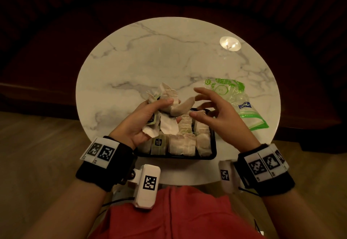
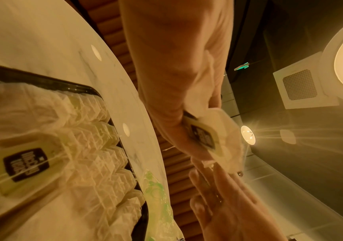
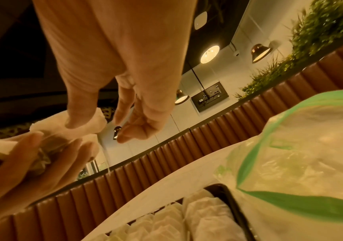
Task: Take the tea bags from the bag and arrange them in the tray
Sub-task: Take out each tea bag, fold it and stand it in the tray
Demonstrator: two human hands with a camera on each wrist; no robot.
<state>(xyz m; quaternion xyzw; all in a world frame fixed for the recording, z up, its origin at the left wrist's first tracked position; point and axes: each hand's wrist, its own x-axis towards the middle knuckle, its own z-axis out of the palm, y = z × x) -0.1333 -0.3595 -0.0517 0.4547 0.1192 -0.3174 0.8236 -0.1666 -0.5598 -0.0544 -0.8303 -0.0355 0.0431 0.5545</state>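
We hold a loose bundle of tea bags [image 1: 170, 98] in our left hand [image 1: 144, 118], fingers and thumb curled round it, above the far-left part of the tray [image 1: 214, 150]. Our right hand [image 1: 216, 111] hovers just beside the bundle with its grip apart, fingers spread and lightly bent; the thumb and forefinger are close to one hanging bag, but contact cannot be confirmed from any view.

Handling: we judge the tea bags to be very light, soft and easily crushed. The paper is thin and probably tears under a hard pinch. Strings and paper tags [image 2: 202, 137] hang among the bags and may snag, so one bag can drag others out. We recommend taking a single bag by its top edge or a corner, with a light pinch, and drawing it free slowly.

The black tray sits on the near edge of the round marble worktop [image 1: 150, 54], already carrying upright rows of tea bags; the remaining free room appears small and lies under the left hand.

Surroundings: the green-printed plastic bag [image 1: 242, 103] lies flat just right of the tray, looking nearly empty. It does not block the path. The packed rows are the main obstruction: a careless insert could tip neighbouring bags.
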